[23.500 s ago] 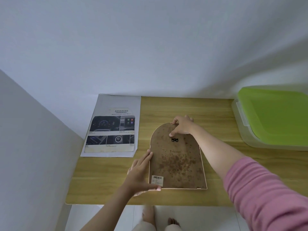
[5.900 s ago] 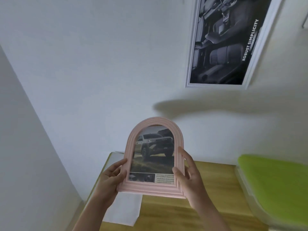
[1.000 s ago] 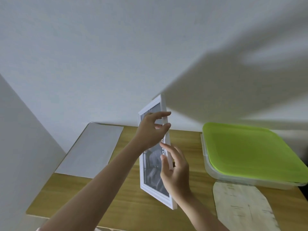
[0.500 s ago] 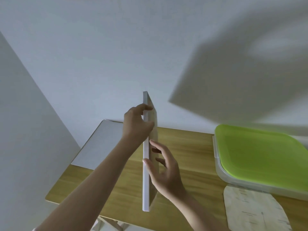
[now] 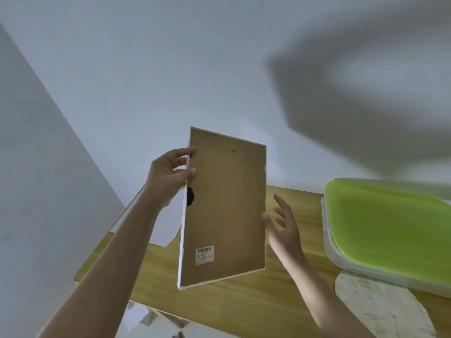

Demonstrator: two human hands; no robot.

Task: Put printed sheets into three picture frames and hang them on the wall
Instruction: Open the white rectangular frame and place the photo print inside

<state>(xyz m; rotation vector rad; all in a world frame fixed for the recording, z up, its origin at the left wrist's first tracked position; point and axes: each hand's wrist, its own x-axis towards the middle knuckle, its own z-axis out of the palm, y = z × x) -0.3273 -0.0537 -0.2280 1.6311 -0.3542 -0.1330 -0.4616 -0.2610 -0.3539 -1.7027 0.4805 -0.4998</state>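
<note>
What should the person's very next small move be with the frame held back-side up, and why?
Probably bring the open right hand onto the frame's right edge to steady it: only the left hand grips it, above the table, brown backing facing the camera.

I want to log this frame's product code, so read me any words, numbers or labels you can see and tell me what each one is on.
White barcode sticker on the brown backing board of the white picture frame: a barcode with lines of print below, too small to read.
Pale arched board on the wooden table: faint marks, unreadable.
Nothing else carries text.
</note>
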